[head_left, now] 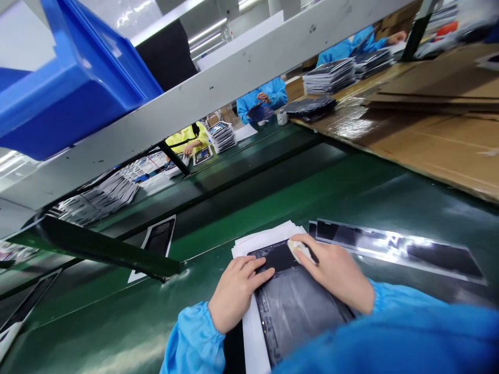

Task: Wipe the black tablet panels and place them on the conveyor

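Note:
A black tablet-like panel [302, 306] lies on white paper sheets [254, 332] in front of me, its lower part covered by a greyish film or smooth surface. My left hand [240, 288] rests on its left edge, fingers extended and thumb pointing across it. Between the thumb and fingers of my right hand [336, 270] is a small white wad of cloth [298, 250], pressed to the panel's upper right. My right sleeve hides the panel's near right corner.
Clear-edged dark strips [401, 252] lie to the right on the green bench [117, 332]. A green metal post [97, 246] stands left, below a rail with a blue bin [78, 88]. Cardboard [436, 135] covers the right side. Co-workers in blue [280, 93] and yellow [200, 136] work beyond.

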A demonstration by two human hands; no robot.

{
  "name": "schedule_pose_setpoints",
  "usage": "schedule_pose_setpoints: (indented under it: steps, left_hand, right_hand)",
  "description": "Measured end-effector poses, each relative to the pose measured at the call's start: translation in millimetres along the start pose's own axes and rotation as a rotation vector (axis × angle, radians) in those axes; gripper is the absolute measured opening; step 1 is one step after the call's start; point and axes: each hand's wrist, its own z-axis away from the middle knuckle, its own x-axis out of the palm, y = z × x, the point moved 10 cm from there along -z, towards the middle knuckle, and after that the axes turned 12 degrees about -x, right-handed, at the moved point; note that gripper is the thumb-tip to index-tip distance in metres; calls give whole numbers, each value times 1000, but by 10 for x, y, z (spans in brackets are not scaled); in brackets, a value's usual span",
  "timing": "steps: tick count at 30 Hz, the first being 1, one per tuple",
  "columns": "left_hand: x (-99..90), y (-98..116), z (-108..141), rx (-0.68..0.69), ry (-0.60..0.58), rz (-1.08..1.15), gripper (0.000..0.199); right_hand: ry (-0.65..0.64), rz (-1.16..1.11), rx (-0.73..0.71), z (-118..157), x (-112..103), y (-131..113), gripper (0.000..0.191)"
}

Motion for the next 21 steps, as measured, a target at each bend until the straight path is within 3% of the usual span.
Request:
schedule_pose_setpoints:
  steps: [4, 9, 12, 16, 21]
  left_hand:
    - [7, 108, -126, -27, 33, -33, 40]
    - [109, 480, -371, 53, 24, -12, 37]
    - [167, 415, -522, -29, -31, 30, 29]
    - [242, 26, -688, -253, -68, 18, 17]
    - [272, -16, -882, -189, -151, -13, 17]
  right_hand:
    - [55, -118, 76, 63, -154, 120, 34]
    - [441, -702, 402, 231, -201, 539, 47]
    - [531, -863, 559, 312, -83, 789, 46]
    - [480, -943, 592, 291, 9, 992, 44]
    - [214, -1044, 558, 195, 293, 1108, 40]
